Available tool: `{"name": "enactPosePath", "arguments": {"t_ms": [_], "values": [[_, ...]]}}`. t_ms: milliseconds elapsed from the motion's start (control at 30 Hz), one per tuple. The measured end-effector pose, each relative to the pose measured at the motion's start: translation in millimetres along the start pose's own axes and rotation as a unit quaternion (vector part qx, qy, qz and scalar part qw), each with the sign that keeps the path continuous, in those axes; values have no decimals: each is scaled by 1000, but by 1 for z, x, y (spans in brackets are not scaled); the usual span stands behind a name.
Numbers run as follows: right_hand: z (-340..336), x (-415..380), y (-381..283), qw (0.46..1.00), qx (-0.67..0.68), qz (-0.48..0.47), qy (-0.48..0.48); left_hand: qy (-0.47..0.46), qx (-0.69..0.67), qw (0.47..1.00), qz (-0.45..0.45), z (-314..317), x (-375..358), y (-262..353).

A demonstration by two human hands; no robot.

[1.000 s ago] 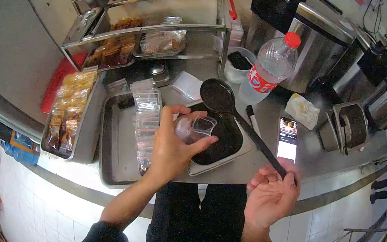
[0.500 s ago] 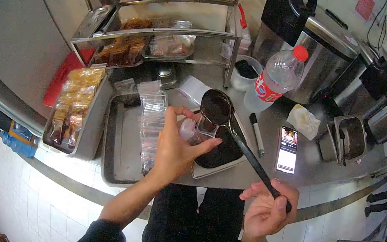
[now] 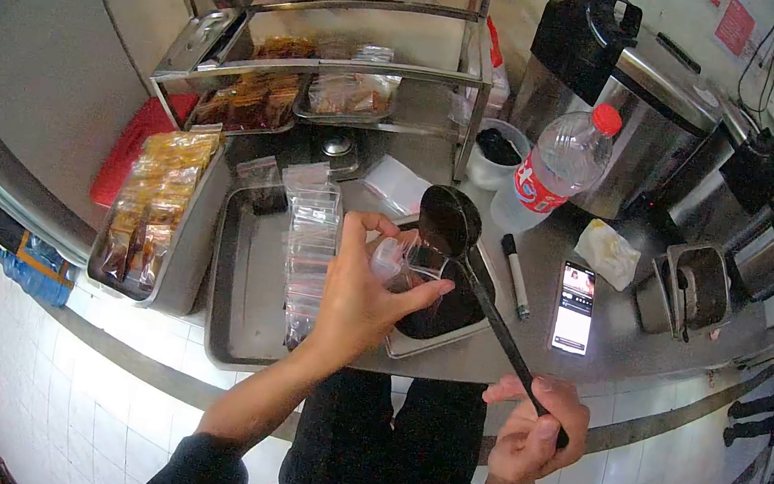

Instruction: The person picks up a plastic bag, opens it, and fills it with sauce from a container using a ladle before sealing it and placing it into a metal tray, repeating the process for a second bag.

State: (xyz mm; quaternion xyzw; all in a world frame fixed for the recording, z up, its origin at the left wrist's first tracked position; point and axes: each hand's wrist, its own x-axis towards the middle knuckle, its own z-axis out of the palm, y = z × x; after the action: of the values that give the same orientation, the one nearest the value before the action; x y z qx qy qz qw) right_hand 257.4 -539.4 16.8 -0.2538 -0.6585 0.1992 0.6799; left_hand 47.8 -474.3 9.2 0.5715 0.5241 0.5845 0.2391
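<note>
My left hand (image 3: 362, 284) pinches a small clear plastic bag (image 3: 387, 260) over a metal pan (image 3: 426, 348) of dark contents. The bag's mouth is spread between thumb and fingers. In my right hand (image 3: 539, 430) is the long black handle of a ladle (image 3: 506, 337). The ladle's bowl is tilted at the bag's mouth, and dark contents show inside it. Whether anything is flowing cannot be made out. To the left, a row of clear zip bags (image 3: 307, 265) lies in a shallow metal tray (image 3: 231, 334).
A deep metal bin (image 3: 182, 275) of filled sachets (image 3: 164, 181) stands left. A marker (image 3: 516, 278), phone (image 3: 575, 307), crumpled tissue (image 3: 606, 251) and red-capped bottle (image 3: 561, 163) are right of the pan. Behind are a metal rack (image 3: 334, 66) and steel urns (image 3: 654, 122).
The ladle's bowl has tipped further over toward the bag, and my right hand has lowered slightly. My left hand still holds the bag. The whole view has shifted a little.
</note>
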Motion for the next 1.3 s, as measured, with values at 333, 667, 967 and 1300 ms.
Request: {"name": "enactPosePath", "arguments": {"t_ms": [333,667,967,1300], "values": [[-3,3,-4,993,-93,-62,-37,-42,-78,990,-111,-3,-1,23],[2,-3,4,997,43,47,53,-25,-20,998,-63,-1,0,27],[10,-1,8,924,209,242,210,-38,-117,992,-27,5,-1,5],[14,6,14,888,249,287,260,-40,11,999,11,-5,-3,8]]}}
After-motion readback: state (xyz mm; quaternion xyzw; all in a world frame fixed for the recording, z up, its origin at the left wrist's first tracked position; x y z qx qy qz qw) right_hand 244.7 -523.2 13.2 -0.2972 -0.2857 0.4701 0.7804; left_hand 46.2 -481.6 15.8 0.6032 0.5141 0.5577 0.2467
